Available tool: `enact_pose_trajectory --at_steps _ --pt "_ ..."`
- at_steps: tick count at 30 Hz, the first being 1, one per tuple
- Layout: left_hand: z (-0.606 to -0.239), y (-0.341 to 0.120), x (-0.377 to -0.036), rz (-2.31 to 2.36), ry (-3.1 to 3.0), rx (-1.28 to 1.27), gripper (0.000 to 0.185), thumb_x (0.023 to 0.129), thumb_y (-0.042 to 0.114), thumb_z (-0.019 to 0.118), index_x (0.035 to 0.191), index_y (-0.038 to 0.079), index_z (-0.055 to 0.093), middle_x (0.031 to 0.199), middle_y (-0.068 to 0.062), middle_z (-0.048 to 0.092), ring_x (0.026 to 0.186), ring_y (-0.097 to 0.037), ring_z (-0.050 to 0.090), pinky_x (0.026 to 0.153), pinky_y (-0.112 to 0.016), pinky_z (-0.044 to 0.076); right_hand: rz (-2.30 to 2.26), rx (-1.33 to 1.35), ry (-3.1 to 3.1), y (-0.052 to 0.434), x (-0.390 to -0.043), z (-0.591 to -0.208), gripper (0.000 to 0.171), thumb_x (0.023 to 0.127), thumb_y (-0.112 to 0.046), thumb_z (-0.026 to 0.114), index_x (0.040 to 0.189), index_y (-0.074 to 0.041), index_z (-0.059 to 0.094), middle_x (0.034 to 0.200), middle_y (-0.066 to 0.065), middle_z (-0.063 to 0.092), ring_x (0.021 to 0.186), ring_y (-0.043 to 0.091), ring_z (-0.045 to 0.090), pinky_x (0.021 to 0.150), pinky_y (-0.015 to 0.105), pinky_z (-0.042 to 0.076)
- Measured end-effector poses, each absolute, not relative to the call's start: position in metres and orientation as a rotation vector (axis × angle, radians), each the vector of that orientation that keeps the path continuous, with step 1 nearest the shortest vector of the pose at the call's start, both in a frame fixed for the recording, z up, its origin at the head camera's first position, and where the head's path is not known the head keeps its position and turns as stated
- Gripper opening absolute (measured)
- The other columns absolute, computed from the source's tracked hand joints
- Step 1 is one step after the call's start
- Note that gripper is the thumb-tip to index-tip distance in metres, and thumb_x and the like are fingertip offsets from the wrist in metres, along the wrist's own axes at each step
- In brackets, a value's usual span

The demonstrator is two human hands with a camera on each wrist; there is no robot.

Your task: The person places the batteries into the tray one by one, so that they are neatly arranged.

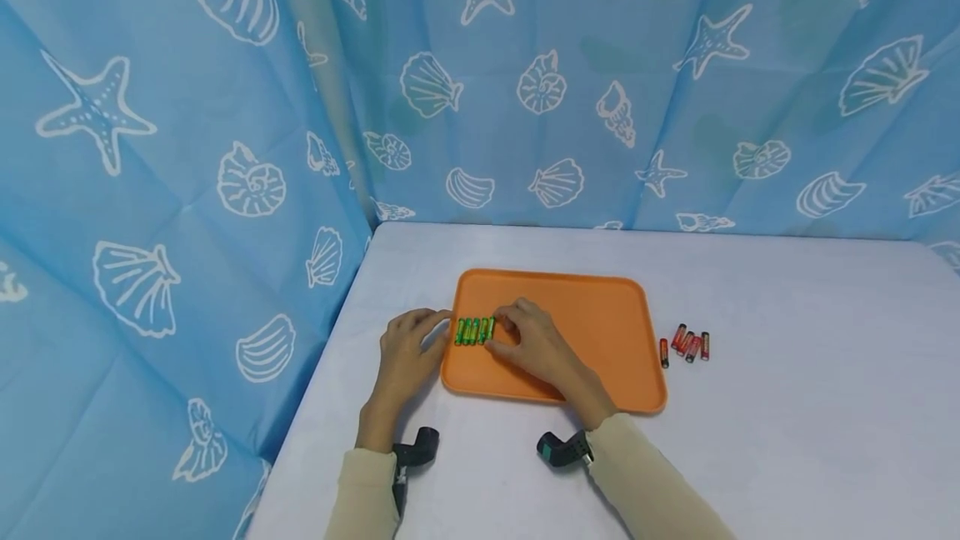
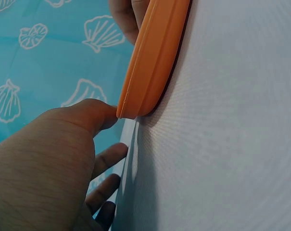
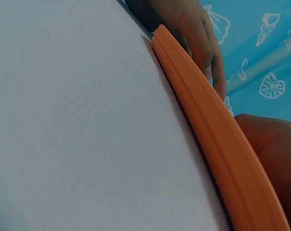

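A row of several green batteries [image 1: 470, 332] stands side by side at the left end of the orange tray [image 1: 600, 340]. My right hand [image 1: 536, 344] reaches over the tray, its thumb and index finger pinching the ends of the rightmost green battery [image 1: 491, 327]. At the tray's left rim is my left hand [image 1: 407, 354], fingers loosely extended and the thumb right at the rim. The left wrist view has the left hand [image 2: 54, 149] beside the tray's outer wall [image 2: 152, 57]. In the right wrist view, the tray wall [image 3: 208, 125] hides the batteries and most of the right hand [image 3: 272, 149].
Several red batteries [image 1: 693, 347] lie loose on the white table [image 1: 810, 373] to the right of the tray, with one red battery [image 1: 664, 353] close to its rim. A blue curtain [image 1: 480, 107] with shell prints hangs behind and along the left.
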State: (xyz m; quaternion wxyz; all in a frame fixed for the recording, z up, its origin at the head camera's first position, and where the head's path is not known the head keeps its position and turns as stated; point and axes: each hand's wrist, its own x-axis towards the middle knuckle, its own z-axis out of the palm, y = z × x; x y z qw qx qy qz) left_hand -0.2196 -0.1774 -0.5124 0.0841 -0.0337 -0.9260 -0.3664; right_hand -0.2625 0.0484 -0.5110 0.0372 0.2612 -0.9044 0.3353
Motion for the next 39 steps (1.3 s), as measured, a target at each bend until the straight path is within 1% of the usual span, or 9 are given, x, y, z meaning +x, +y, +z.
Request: enact_pose_trajectory --at_steps 7,12,14,18,24,27,33,39 --pt "-0.512 -0.176 -0.220 -1.094 -2.773 -0.102 0.034 0.101 0.029 0.060 0.133 0.023 0.066 0.137 -0.010 0.054 0.136 -0.034 0.034 0.112 -0.056 0.018 1.067 0.776 -2.780 0.054 -0.258 -0.507 0.043 0.088 -0.034 0.078 0.119 -0.006 0.066 0.095 -0.001 0.052 0.085 0.015 0.046 0.082 0.037 0.039" --pt "-0.509 -0.176 -0.220 -1.116 -2.759 -0.106 0.033 0.101 0.029 0.061 0.133 0.023 0.066 0.137 -0.011 0.054 0.136 -0.035 0.034 0.112 -0.056 0.018 1.070 0.778 -2.734 0.063 -0.250 -0.501 0.042 0.090 -0.031 0.076 0.122 -0.006 0.066 0.098 -0.002 0.055 0.090 0.016 0.051 0.091 0.043 0.040" --pt "-0.509 -0.176 -0.220 -1.115 -2.766 -0.100 0.034 0.101 0.030 0.060 0.133 0.023 0.066 0.137 -0.011 0.054 0.137 -0.035 0.033 0.112 -0.056 0.017 1.046 0.779 -2.715 0.069 -0.246 -0.499 0.040 0.090 -0.029 0.076 0.122 -0.006 0.066 0.098 -0.001 0.056 0.091 0.016 0.052 0.091 0.044 0.040" --pt "-0.509 -0.178 -0.220 -1.104 -2.775 -0.086 0.034 0.101 0.030 0.059 0.133 0.023 0.066 0.138 -0.011 0.053 0.137 -0.035 0.033 0.113 -0.056 0.017 0.999 0.784 -2.679 0.084 -0.237 -0.496 0.038 0.091 -0.027 0.076 0.120 -0.005 0.067 0.097 0.000 0.057 0.090 0.017 0.053 0.087 0.044 0.041" --pt "-0.509 -0.177 -0.219 -1.121 -2.783 -0.089 0.034 0.102 0.030 0.059 0.134 0.023 0.065 0.139 -0.011 0.052 0.138 -0.035 0.031 0.113 -0.056 0.015 0.968 0.805 -2.619 0.110 -0.225 -0.497 0.034 0.090 -0.022 0.076 0.117 -0.004 0.068 0.093 0.001 0.056 0.086 0.018 0.052 0.081 0.042 0.039" --pt "-0.509 -0.177 -0.219 -1.127 -2.797 -0.076 0.034 0.102 0.031 0.058 0.135 0.024 0.065 0.140 -0.011 0.051 0.138 -0.034 0.031 0.114 -0.055 0.014 0.951 0.811 -2.575 0.124 -0.218 -0.498 0.033 0.089 -0.019 0.077 0.116 -0.003 0.068 0.092 0.002 0.056 0.085 0.019 0.051 0.079 0.040 0.041" --pt "-0.506 -0.176 -0.220 -1.123 -2.818 -0.093 0.035 0.103 0.031 0.057 0.136 0.023 0.064 0.141 -0.012 0.050 0.139 -0.034 0.030 0.114 -0.055 0.013 0.940 0.702 -2.512 0.152 -0.203 -0.501 0.038 0.086 -0.014 0.080 0.119 -0.005 0.066 0.097 0.002 0.056 0.090 0.017 0.050 0.076 0.032 0.047" --pt "-0.508 -0.176 -0.219 -1.126 -2.809 -0.094 0.036 0.103 0.033 0.056 0.137 0.023 0.063 0.141 -0.011 0.051 0.138 -0.034 0.030 0.114 -0.055 0.014 0.915 0.610 -2.488 0.178 -0.195 -0.500 0.038 0.082 -0.010 0.082 0.116 -0.003 0.067 0.095 0.003 0.056 0.087 0.017 0.050 0.072 0.029 0.043"
